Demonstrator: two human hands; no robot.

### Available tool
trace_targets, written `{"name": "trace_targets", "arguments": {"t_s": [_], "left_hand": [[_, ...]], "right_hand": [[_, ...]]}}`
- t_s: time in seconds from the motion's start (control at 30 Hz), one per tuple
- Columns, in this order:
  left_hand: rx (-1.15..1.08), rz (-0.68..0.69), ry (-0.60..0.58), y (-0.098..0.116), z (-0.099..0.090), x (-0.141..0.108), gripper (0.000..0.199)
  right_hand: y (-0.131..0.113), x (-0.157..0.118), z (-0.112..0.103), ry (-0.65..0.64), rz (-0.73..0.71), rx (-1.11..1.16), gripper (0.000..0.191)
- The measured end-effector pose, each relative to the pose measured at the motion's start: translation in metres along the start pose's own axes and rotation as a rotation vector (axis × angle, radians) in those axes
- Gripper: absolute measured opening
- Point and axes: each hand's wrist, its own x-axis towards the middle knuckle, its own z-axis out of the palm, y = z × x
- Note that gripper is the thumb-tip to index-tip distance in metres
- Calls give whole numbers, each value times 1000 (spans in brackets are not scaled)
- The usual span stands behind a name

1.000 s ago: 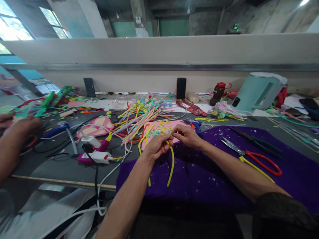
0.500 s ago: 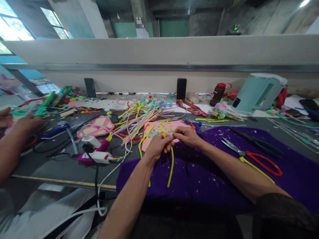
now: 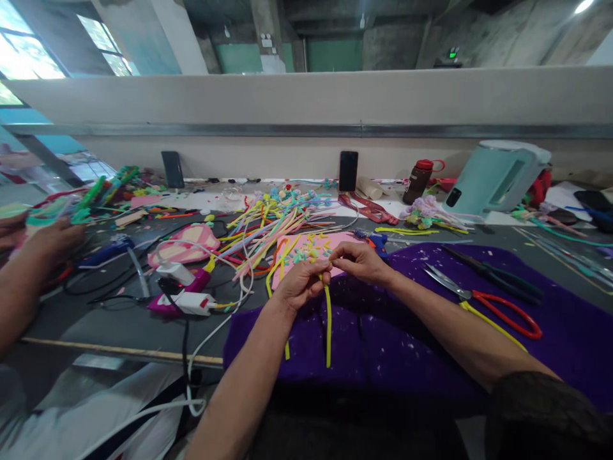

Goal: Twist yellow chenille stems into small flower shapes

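My left hand [image 3: 304,281] is closed on a yellow pipe cleaner [image 3: 328,329], whose long end hangs down over the purple cloth [image 3: 383,338]. My right hand [image 3: 358,260] pinches at the fingertips of the left, near the pipe cleaner's upper end; whatever sits between those fingers is too small to make out. Just beyond both hands lies a pink sheet [image 3: 339,240] scattered with short yellow and mint-green pieces [image 3: 311,250]. Red-handled scissors [image 3: 502,313] and dark-handled pliers [image 3: 498,275] rest on the cloth, right of my right forearm.
A heap of coloured pipe cleaners [image 3: 268,223] spreads behind the pink sheet. Cables run around a magenta power strip [image 3: 165,305] on the left. A mint kettle [image 3: 495,176], a brown bottle [image 3: 417,182] and a phone [image 3: 348,171] stand at the back. Another person's hands [image 3: 52,239] work at far left.
My left hand has shifted and rotated slightly, and the hanging yellow pipe cleaner now hangs straighter and a little lower. My right hand stays close to the same place.
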Motion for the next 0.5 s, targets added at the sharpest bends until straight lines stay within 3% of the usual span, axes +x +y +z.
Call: {"name": "trace_targets", "arguments": {"t_s": [0.17, 0.5], "left_hand": [[193, 92, 101, -3, 6, 0, 25], [383, 280, 286, -5, 13, -2, 27]], "right_hand": [[4, 0, 2, 7, 102, 92, 7], [5, 3, 11, 176, 541, 586, 9]]}}
